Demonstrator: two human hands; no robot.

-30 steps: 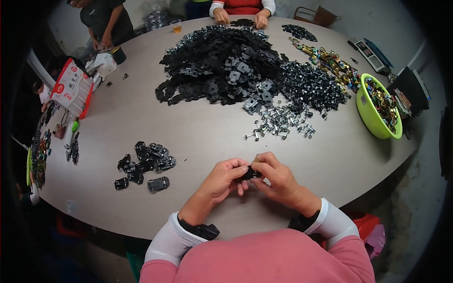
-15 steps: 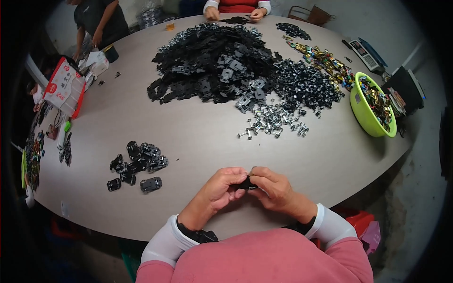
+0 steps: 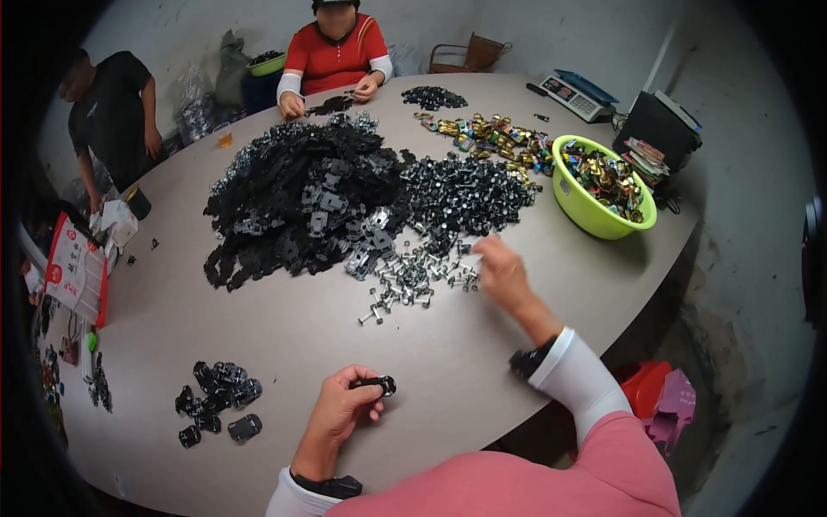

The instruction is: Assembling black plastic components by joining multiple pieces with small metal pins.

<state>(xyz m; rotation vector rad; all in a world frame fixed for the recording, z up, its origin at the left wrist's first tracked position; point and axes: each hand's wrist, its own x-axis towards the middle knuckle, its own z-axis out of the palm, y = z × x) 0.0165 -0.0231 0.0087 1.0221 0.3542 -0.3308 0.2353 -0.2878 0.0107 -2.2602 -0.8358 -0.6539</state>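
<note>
My left hand [image 3: 345, 403] grips a small black toy car chassis [image 3: 376, 386] between thumb and fingers, just above the table near my body. Stretched forward, my right hand [image 3: 506, 274] is at the right edge of a pile of wheel axles [image 3: 405, 283], silvery rods with dark wheels. That hand is smeared by motion, so whether anything is between its fingertips cannot be made out. Behind the loose axles lies a denser heap of black wheel pieces [image 3: 469, 194]. To my left sits a small group of black car chassis [image 3: 245, 427], some with wheels showing.
A big heap of black chassis parts [image 3: 297, 185] covers the table's middle. On the right stand a lime green basin [image 3: 594, 211] of colourful car bodies and a scale [image 3: 573, 96]. Across the table, a person in red [image 3: 336, 56] handles black parts. Another person [image 3: 112, 112] stands at far left.
My right hand has left the chassis and moved forward and right to the axles. The left hand still holds the chassis. The view has shifted, bringing the person in red further in.
</note>
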